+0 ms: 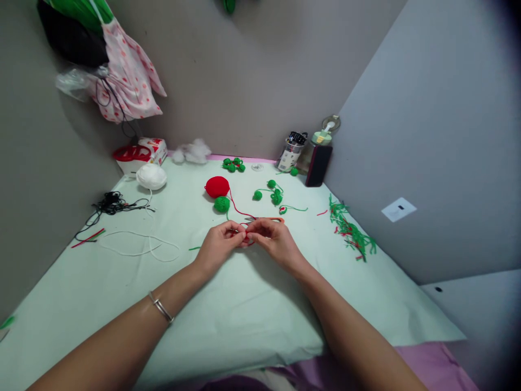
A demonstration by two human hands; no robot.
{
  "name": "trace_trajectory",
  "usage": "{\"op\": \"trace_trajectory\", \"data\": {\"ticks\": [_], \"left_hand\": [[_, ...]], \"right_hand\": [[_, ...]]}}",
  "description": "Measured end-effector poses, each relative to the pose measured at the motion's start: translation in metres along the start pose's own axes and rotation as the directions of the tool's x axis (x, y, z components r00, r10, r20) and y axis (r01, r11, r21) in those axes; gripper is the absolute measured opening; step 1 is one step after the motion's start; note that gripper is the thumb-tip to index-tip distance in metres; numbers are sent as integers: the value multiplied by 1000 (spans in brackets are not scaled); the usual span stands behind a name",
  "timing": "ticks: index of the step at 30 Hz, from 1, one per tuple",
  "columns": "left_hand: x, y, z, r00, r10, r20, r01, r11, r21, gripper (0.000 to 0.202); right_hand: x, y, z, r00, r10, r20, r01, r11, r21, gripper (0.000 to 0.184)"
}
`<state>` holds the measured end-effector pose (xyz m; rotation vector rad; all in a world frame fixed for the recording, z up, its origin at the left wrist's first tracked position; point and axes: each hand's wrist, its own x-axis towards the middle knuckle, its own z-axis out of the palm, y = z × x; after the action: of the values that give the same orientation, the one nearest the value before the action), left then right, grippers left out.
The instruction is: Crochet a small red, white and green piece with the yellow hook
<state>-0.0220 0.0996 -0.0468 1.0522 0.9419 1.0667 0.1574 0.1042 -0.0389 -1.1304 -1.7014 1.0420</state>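
Note:
Over the middle of the table, my left hand (222,241) and my right hand (273,239) meet, fingertips pinched together on red yarn (246,237). Its exact shape is mostly covered by my fingers. A strand leads from there up to a red ball of yarn (217,187). Just below that ball lies a green ball of yarn (222,204). Scissors with an orange handle (278,220) rest behind my fingers, partly hidden. Beyond my right hand are small green crocheted pieces (276,196) with loose tails and a small red-and-green piece (283,209).
Green and red yarn scraps (352,228) lie at right. A phone (319,166) leans by a jar (290,155) and a bottle (322,137). At left are white yarn (152,176), black cord (113,203) and a box (142,155). White stuffing (197,151) sits by the back wall.

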Motion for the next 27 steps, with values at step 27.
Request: {"op": "trace_trajectory", "data": {"ticks": [27], "left_hand": [[4,-7,-2,992,-119,39,124,977,-171,34]], "right_hand": [[-2,4,1,981,-185,-61,156,933,-324,15]]}}
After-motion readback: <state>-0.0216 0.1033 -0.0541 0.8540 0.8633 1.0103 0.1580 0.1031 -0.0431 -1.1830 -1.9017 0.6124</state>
